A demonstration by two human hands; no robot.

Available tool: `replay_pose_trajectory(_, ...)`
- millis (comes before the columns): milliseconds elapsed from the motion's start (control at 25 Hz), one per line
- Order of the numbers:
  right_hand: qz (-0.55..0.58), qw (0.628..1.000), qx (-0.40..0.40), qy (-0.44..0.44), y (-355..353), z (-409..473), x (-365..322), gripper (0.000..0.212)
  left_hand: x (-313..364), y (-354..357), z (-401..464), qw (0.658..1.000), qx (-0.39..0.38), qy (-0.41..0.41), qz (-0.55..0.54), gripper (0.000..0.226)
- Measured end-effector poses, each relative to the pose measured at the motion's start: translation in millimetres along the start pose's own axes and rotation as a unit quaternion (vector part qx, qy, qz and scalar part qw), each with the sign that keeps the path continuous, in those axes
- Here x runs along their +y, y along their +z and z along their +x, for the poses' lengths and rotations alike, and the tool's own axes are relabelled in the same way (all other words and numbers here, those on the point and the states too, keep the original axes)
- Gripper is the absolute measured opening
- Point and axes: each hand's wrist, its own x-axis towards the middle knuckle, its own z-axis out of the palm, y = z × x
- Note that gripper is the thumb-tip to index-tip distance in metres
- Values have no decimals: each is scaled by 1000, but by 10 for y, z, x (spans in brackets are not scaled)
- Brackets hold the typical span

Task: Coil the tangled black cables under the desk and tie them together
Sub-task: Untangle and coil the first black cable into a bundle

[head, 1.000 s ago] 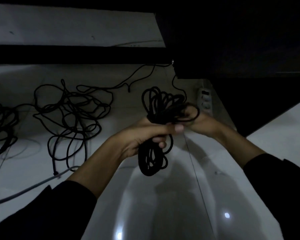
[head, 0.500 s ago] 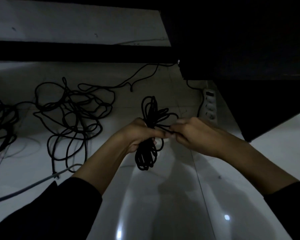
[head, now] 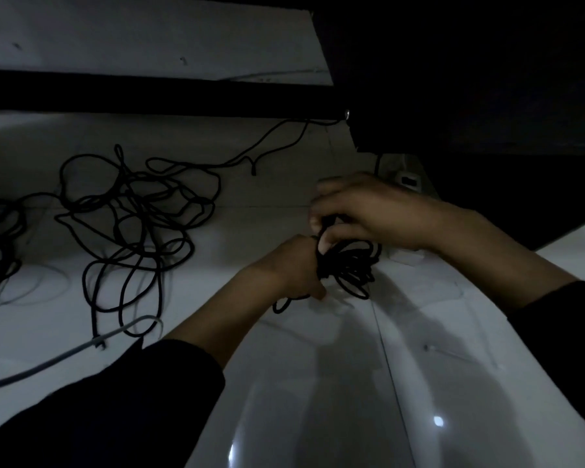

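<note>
pale floor tiles [head: 318, 383] are lying dim under the desk. the left hand [head: 286, 268] is gripping the coiled cable bundle [head: 348, 265] at its waist, the right hand [head: 368, 211] pinching a strand above; the bundle looks soft and springy. left of the bundle, tangled cables [head: 129, 224] are waiting.

Left hand [head: 286, 268] grips the coiled black cable [head: 350, 265]; right hand [head: 368, 211] pinches its top.
</note>
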Motion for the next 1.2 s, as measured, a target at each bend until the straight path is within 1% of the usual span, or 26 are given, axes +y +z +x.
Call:
replay_pose_trajectory(40, 57, 998, -6, 29, -1, 19, 63, 12, -8, 6, -24, 1000, 0, 23, -17, 51)
replay_pose_trajectory(120, 159, 983, -6, 95, 39, 22, 221, 9, -10, -9, -87, 994, -4, 67, -85, 29)
replay_pose_trajectory(160, 191, 974, -2, 119, 72, 13, 288, 9, 6, -20, -127, 987, -8, 81, -136, 25)
replay_pose_trajectory(200, 211, 969, 9, 127, 107, -4, 317, 11, 41, -33, -171, 977, -7, 87, -194, 27)
replay_pose_trajectory(240, 234, 963, 26, 132, 146, -32, 343, 17, 60, -38, -192, 964, 0, 87, -251, 30)
replay_pose_trajectory(280, 266, 952, 50, 145, 184, -74, 379, 27, 77, -40, -197, 951, 15, 83, -296, 31)
replay_pose_trajectory(320, 308, 934, 74, 167, 211, -120, 388, 38, 79, -34, -179, 939, 34, 76, -334, 30)
replay_pose_trajectory(360, 343, 916, 96, 187, 248, -162, 396, 44, 102, -37, -154, 924, 46, 64, -375, 23)
replay_pose_trajectory(400, 367, 902, 108, 200, 295, -189, 392, 42, 120, -34, -120, 903, 53, 43, -425, 13)
replay_pose_trajectory(440, 379, 894, 106, 214, 359, -193, 390, 37, 127, -40, -76, 879, 59, 11, -473, 17)
replay_pose_trajectory(480, 378, 891, 99, 231, 428, -189, 388, 32, 103, -32, -25, 858, 60, -34, -508, 25)
replay_pose_trajectory(520, 368, 891, 93, 249, 483, -183, 397, 30, 73, -13, 18, 848, 62, -72, -522, 27)
replay_pose_trajectory(600, 326, 898, 92, 279, 539, -178, 412, 24, -22, 65, 96, 835, 90, -120, -529, 26)
replay_pose_trajectory(680, 268, 917, 81, 282, 602, -181, 429, 12, -108, 173, 198, 807, 151, -141, -553, 29)
replay_pose_trajectory(720, 240, 927, 73, 279, 649, -176, 420, 11, -146, 224, 253, 796, 185, -141, -559, 32)
replay_pose_trajectory(760, 220, 934, 68, 274, 704, -170, 427, 15, -180, 267, 316, 790, 213, -142, -558, 35)
replay_pose_trajectory(880, 153, 954, 57, 252, 838, -175, 447, 23, -313, 389, 509, 797, 262, -155, -522, 47)
replay_pose_trajectory(1000, 89, 963, 44, 252, 946, -193, 553, 29, -455, 548, 677, 802, 257, -174, -510, 63)
replay_pose_trajectory(1040, 70, 963, 39, 257, 1005, -184, 594, 30, -474, 594, 731, 818, 259, -183, -480, 66)
replay_pose_trajectory(1120, 54, 959, 20, 276, 1149, -146, 650, 31, -486, 678, 815, 865, 263, -214, -370, 66)
replay_pose_trajectory(1200, 63, 952, 1, 300, 1253, -111, 690, 33, -475, 731, 872, 889, 260, -253, -281, 70)
